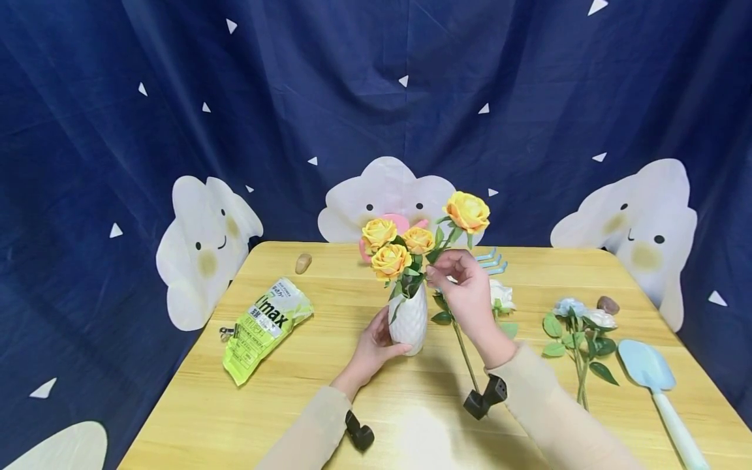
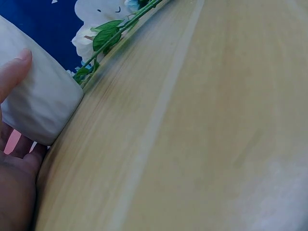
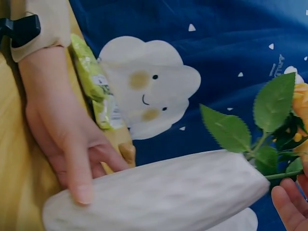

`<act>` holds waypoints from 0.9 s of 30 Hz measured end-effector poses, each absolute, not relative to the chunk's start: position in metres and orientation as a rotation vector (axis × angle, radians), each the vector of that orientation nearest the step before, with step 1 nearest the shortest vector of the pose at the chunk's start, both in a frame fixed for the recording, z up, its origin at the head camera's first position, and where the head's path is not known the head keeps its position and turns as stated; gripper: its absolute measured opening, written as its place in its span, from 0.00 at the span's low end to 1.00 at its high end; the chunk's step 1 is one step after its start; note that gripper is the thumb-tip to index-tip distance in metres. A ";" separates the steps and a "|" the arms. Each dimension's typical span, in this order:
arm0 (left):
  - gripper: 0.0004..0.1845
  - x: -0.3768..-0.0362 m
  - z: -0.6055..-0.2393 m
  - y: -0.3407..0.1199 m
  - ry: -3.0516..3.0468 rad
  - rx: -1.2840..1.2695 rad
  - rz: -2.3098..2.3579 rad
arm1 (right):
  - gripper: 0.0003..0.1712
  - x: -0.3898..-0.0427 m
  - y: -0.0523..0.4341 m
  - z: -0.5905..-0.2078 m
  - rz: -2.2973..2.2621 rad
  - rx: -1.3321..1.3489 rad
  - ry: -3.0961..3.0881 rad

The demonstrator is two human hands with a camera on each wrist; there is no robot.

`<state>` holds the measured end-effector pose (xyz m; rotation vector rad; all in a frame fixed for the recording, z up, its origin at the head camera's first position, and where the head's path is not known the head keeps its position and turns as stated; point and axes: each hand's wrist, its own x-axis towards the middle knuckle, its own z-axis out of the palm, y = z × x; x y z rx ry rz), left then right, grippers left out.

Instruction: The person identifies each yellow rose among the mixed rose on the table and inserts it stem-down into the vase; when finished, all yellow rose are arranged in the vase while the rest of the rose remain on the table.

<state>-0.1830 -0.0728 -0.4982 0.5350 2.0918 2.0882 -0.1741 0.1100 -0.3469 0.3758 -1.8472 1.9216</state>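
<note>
A white textured vase (image 1: 409, 320) stands upright on the table, holding several yellow roses (image 1: 390, 261). My left hand (image 1: 373, 346) grips it low down, thumb across the near side and fingers around the back. At the vase's mouth, my right hand (image 1: 467, 287) pinches the stem of another yellow rose (image 1: 467, 212), whose bloom leans to the right above the others. Green leaves (image 3: 274, 103) spread by the rim in the right wrist view. Whether this rose's lower stem is inside the vase is hidden.
A green stem (image 1: 466, 352) lies under my right arm, near a white flower (image 1: 501, 295). Farther right are pale flowers (image 1: 599, 318), a brown stone (image 1: 608, 305) and a blue shovel (image 1: 646, 365). A blue rake (image 1: 492, 261) lies behind. Leftward are a green bag (image 1: 267, 329) and a tan stone (image 1: 303, 263).
</note>
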 end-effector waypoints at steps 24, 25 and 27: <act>0.44 -0.185 -0.495 -0.086 2.042 0.608 2.072 | 0.12 -0.151 0.185 -0.430 1.707 0.121 -2.273; 0.43 -0.187 -0.496 -0.090 2.033 0.619 2.067 | 0.13 -0.149 0.193 -0.433 1.627 0.141 -2.321; 0.42 -0.190 -0.497 -0.102 2.029 0.636 2.052 | 0.15 -0.145 0.209 -0.437 1.437 0.191 -2.405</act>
